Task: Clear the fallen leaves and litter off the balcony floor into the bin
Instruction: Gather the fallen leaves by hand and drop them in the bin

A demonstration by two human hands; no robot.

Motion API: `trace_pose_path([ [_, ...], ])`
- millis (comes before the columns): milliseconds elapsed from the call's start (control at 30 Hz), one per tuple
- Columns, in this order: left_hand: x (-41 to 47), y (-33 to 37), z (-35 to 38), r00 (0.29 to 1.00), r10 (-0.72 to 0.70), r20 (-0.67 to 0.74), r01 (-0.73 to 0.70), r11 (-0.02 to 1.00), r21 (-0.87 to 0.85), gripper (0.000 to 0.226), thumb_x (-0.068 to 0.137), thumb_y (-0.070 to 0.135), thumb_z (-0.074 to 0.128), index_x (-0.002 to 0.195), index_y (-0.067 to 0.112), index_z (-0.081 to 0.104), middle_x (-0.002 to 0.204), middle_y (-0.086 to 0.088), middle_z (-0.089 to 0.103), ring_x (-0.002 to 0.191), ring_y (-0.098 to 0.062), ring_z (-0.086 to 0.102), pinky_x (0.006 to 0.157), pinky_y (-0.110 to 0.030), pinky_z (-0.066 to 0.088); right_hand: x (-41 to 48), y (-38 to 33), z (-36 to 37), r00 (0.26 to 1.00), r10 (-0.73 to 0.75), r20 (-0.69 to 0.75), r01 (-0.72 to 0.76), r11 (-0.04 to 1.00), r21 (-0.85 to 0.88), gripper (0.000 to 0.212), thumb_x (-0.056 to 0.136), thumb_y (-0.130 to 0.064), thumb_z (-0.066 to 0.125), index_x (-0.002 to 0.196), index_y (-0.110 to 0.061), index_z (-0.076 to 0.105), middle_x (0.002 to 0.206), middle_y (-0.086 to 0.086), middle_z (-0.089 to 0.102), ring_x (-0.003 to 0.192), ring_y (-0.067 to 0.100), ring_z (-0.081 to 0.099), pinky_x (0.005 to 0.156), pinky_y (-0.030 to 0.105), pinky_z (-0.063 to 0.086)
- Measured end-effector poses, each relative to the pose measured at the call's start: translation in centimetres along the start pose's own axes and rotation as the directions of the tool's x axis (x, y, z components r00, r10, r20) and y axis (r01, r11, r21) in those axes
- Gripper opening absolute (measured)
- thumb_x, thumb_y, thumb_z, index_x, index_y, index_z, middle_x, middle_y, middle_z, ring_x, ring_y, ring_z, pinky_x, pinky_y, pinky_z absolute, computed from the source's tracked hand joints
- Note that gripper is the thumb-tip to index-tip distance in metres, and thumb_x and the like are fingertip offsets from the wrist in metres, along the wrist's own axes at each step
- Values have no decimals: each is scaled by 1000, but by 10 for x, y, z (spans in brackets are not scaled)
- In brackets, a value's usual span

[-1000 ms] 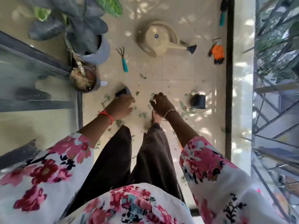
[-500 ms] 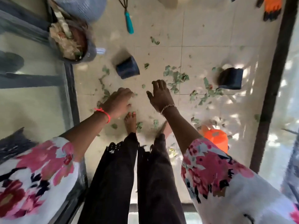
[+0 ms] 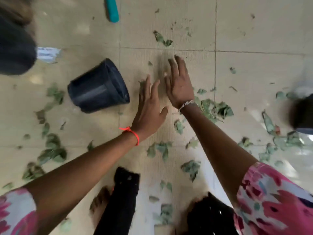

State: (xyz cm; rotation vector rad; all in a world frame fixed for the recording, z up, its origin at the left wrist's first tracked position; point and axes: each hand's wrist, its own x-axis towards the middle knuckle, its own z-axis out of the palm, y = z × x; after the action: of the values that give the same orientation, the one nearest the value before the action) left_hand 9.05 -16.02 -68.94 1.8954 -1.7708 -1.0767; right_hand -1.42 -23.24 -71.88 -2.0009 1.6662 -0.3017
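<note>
Green leaf scraps lie scattered over the beige tiled floor (image 3: pixel 254 70), with a clump (image 3: pixel 218 110) just right of my right wrist and more (image 3: pixel 52 151) at the lower left. A small black pot (image 3: pixel 98 86) lies tipped on its side left of my hands. My left hand (image 3: pixel 149 109) reaches forward low over the tiles with fingers straight and spread, holding nothing. My right hand (image 3: pixel 179 82) is beside it, fingers extended over the floor, also empty. A few scraps (image 3: pixel 163 39) lie just beyond my fingertips.
A teal tool handle (image 3: pixel 111 9) lies at the top. A dark grey planter (image 3: pixel 13 48) stands at the top left with a white scrap (image 3: pixel 47 54) beside it. Another black pot (image 3: pixel 303 114) sits at the right edge. My feet and dark trousers (image 3: pixel 123 200) are below.
The view has dropped much closer to the floor. Both hands have moved forward past the tipped black pot and opened out flat over the tiles.
</note>
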Motion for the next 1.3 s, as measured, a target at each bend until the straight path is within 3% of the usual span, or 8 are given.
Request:
trace_pose_path([
  [500, 107, -42, 52, 867, 92, -490, -25, 990, 141, 73, 83, 40, 31, 144, 0, 23, 155, -20, 12, 145, -30, 10, 117, -42, 19, 119, 49, 30, 950, -278, -141, 282, 959, 6, 47, 98, -36, 29, 141, -17, 39, 148, 1, 38, 140, 13, 27, 114, 22, 10],
  [600, 126, -34, 51, 850, 34, -526, -3, 998, 61, 75, 82, 43, 26, 145, 3, 24, 155, -16, 15, 145, -26, 11, 119, -38, 16, 116, 50, 23, 958, -247, -145, 279, 918, 283, 40, 95, -28, 40, 114, -2, 65, 122, 8, 63, 119, 17, 55, 110, 20, 26],
  [700, 128, -34, 51, 835, 15, -550, -27, 1000, -14, 74, 82, 46, 28, 144, 6, 27, 154, -12, 21, 144, -23, 16, 119, -35, 16, 108, 50, 12, 982, -81, -171, 183, 632, 753, 41, 89, -23, 45, 73, 4, 72, 82, 9, 73, 87, 29, 69, 87, 33, 50],
  [767, 128, -34, 50, 834, 6, -552, -40, 998, -49, 73, 82, 48, 29, 144, 11, 28, 154, -8, 24, 143, -19, 19, 118, -35, 17, 108, 52, 10, 953, 67, -295, 211, 553, 806, 40, 87, -23, 46, 80, 7, 70, 96, 22, 70, 100, 33, 64, 90, 37, 49],
  [900, 132, -35, 52, 825, -11, -565, -34, 997, -69, 73, 82, 51, 29, 145, 14, 28, 153, -4, 27, 143, -15, 21, 118, -33, 17, 119, 55, 20, 915, 57, -399, 103, 924, 368, 40, 95, -23, 41, 129, -4, 52, 146, 10, 39, 139, 15, 28, 115, 29, 13],
  [1000, 134, -37, 53, 820, -12, -572, -6, 1000, -31, 67, 85, 44, 36, 144, 13, 29, 154, -3, 26, 142, -14, 22, 117, -28, 15, 123, 53, 24, 966, -30, -257, 23, 999, -31, 53, 98, -39, 27, 144, -14, 32, 154, 4, 24, 144, 15, 15, 116, 32, 3],
  [1200, 152, -36, 47, 800, -5, -600, 65, 995, 79, 73, 82, 49, 24, 146, 13, 25, 155, -2, 23, 143, -14, 19, 116, -27, 13, 113, 59, 14, 975, -111, -193, 182, 899, 398, 42, 96, -31, 34, 135, -23, 47, 128, 6, 60, 119, 21, 53, 97, 25, 37],
  [1300, 156, -35, 47, 798, -16, -603, 91, 991, 94, 73, 83, 50, 19, 146, 12, 24, 155, -2, 23, 144, -13, 16, 117, -27, 8, 124, 56, 10, 973, -158, -167, 207, 920, 334, 47, 96, -31, 36, 142, -19, 36, 140, 10, 48, 127, 19, 45, 102, 21, 32],
])
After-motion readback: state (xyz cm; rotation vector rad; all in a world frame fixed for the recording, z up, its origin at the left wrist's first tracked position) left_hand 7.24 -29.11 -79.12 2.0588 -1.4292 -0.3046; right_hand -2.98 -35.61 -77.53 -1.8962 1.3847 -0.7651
